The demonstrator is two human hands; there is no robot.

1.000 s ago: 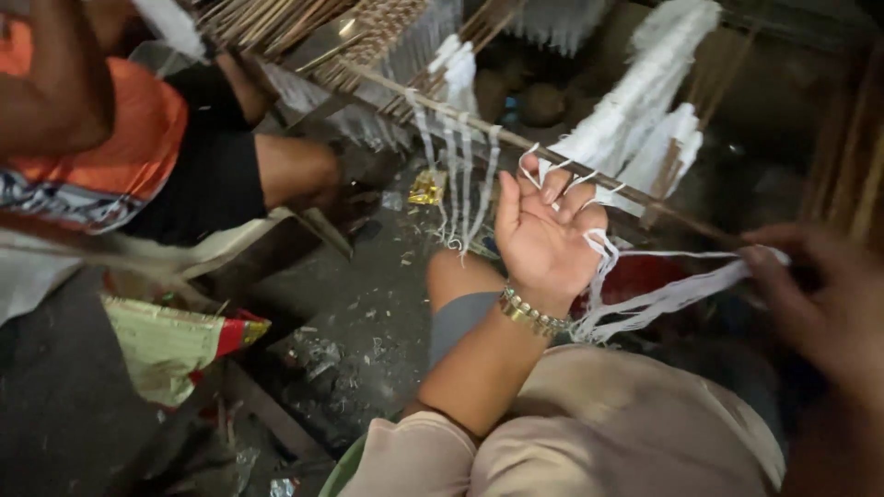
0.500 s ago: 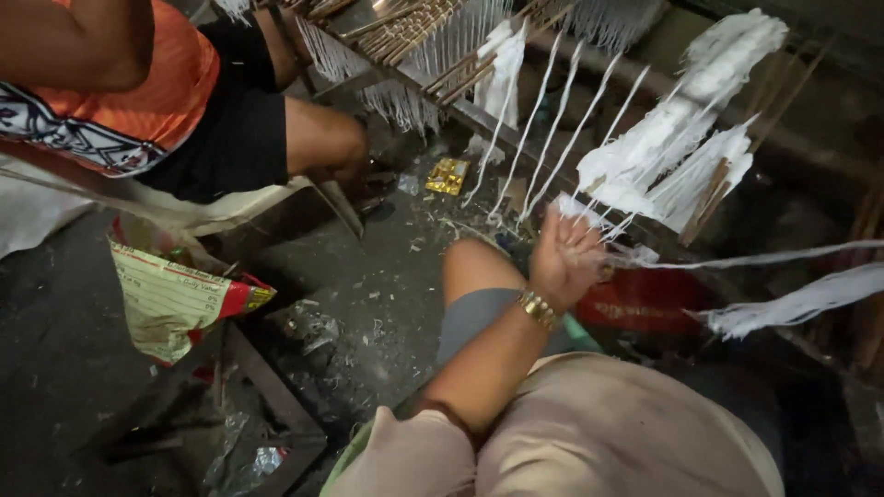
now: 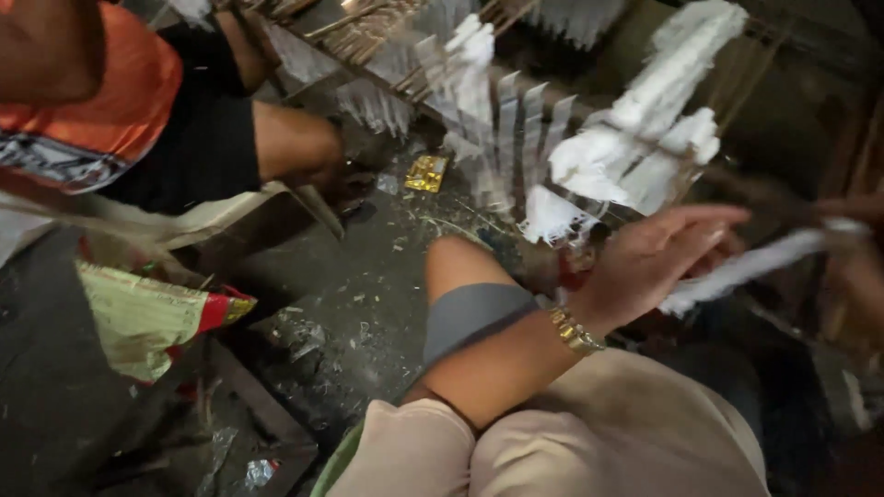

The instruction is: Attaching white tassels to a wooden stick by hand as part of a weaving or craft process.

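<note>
Pulling step: you look mid-draw, with one white strip (image 3: pixel 750 265) stretched left to right between your hands, near side of the rack.
Rack: stick frame (image 3: pixel 387 41) runs across the far side, with white fibre bundles (image 3: pixel 663 120) hanging off it, far right of centre.
Co-worker: person in an orange shirt (image 3: pixel 92 101) at far left, well apart from your hands.
Next move: my read is it needs a firm pinch on the strip and a straight pull, clear of the hanging bundles.
Left hand (image 3: pixel 654 262): centre right, just below the bundles, against the strip's left end.
Left fingers (image 3: pixel 714 219): spread wide and flat, nothing clamped.
Right hand (image 3: pixel 856 248): right edge, motion-blurred. The strip runs into it, but I can't tell the grip.
</note>
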